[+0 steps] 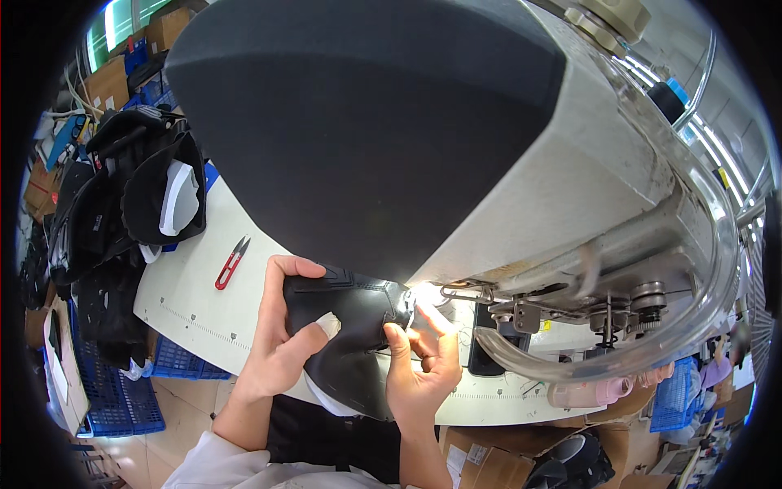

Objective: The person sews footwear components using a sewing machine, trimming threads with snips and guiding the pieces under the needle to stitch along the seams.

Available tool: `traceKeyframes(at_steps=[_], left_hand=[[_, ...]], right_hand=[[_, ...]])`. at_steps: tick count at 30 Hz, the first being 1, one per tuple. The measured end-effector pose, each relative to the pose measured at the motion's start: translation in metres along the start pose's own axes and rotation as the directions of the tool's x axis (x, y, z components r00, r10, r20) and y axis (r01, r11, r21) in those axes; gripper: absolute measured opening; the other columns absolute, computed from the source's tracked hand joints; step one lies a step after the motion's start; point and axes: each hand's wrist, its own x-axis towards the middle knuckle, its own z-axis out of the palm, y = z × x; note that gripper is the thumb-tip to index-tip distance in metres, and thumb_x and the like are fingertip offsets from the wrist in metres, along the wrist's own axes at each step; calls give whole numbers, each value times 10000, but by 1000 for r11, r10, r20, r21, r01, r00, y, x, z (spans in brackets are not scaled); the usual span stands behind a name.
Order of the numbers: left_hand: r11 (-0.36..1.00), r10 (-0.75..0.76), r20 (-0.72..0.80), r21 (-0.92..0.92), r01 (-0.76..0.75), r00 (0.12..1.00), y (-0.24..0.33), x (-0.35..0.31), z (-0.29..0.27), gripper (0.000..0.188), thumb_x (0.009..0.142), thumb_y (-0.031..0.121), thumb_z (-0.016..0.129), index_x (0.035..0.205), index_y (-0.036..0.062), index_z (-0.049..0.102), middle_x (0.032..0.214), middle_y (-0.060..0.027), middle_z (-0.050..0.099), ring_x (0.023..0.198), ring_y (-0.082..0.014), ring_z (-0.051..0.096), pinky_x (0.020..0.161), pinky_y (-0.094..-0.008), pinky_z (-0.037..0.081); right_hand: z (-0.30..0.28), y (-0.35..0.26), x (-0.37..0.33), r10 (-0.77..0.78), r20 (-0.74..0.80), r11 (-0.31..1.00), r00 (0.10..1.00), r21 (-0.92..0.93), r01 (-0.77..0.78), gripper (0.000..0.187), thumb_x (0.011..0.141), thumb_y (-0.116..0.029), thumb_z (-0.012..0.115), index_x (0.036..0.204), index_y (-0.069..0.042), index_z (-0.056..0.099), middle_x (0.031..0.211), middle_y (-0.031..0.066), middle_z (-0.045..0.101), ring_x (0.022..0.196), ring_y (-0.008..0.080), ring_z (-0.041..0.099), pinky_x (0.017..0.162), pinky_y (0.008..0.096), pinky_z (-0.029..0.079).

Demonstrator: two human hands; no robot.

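- The black shoe upper is at the front edge of the tabletop, beneath the sewing machine
- The left grip is closed on its left side, thumb on top; the right grip pinches its right edge
- A slip could catch a fingertip, since the right grip is just beside the machine's lit working end
- Uneven pull between both grips could crease the upper or skew its edge
- A sideways jolt could topple the pink bottle near the tabletop's edge; its contents cannot be told
- The cardboard box, lower right, seems to hold black pieces
- The blue crate, lower left, has unclear contents
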Motion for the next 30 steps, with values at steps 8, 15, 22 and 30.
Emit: traceKeyframes(at_steps=[8,15,22,30], left_hand=[[997,-73,-6,-33,73,997,-1,5,-3,482,770,-55,571,1204,26,376,1085,-118,546,1026,-146,537,917,-272,429],[993,-91,-20,-73,89,996,17,8,4,467,774,-42,586,1193,22,390,1108,-123,533,1037,-150,533,915,-283,431],[987,86,49,135,-92,995,1,-17,4,462,771,-18,609,1177,14,392,1075,-104,446,1004,-131,456,899,-256,397],[998,-23,109,61,16,994,12,-6,2,459,756,-38,589,1166,9,390,1075,-107,442,1010,-139,463,897,-261,401]], right_hand=[[4,1,2,-16,-17,1000,1000,-13,15,342,880,-22,725,1179,46,574,817,97,702,753,88,657,735,217,520],[1,5,5,-38,8,998,999,-47,38,353,865,-25,742,1178,37,592,777,76,695,728,76,643,722,208,508],[-19,4,13,-35,104,995,994,-93,45,379,846,-33,759,1195,23,622,745,50,695,702,62,633,715,199,492],[-18,0,9,32,70,981,997,-194,-18,382,851,-42,757,1202,22,620,757,58,690,679,59,607,691,193,472]])
